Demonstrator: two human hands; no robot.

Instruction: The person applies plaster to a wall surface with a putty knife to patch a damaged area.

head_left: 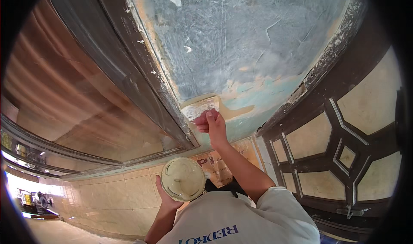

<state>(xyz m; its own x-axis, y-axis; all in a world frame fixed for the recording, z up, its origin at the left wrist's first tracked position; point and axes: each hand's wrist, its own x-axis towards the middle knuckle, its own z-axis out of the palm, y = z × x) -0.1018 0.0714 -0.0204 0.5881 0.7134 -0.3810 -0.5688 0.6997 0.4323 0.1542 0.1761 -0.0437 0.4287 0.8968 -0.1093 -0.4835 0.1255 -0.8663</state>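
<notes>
My right hand [214, 127] is closed round a putty knife [201, 109], thumb on top and fingers wrapped beneath. Its wide, cream-smeared blade rests against the wall [241, 41], beside the dark window frame. Around the blade lies a wet cream patch of filler [234, 112], with a streak running right over the pale green paint. Lower down, in front of my chest, my left hand [167, 196] grips a round tub [183, 179] from the left side. Cream filler coats the tub's round surface; most of my left fingers are hidden by it.
To the left is a dark-framed window [86, 89] with peeling paint along its edge. A dark panelled door [327, 158] stands at the right. Beige tiles [116, 201] cover the lower wall, and a sheet with lettering [223, 168] hangs behind my right arm.
</notes>
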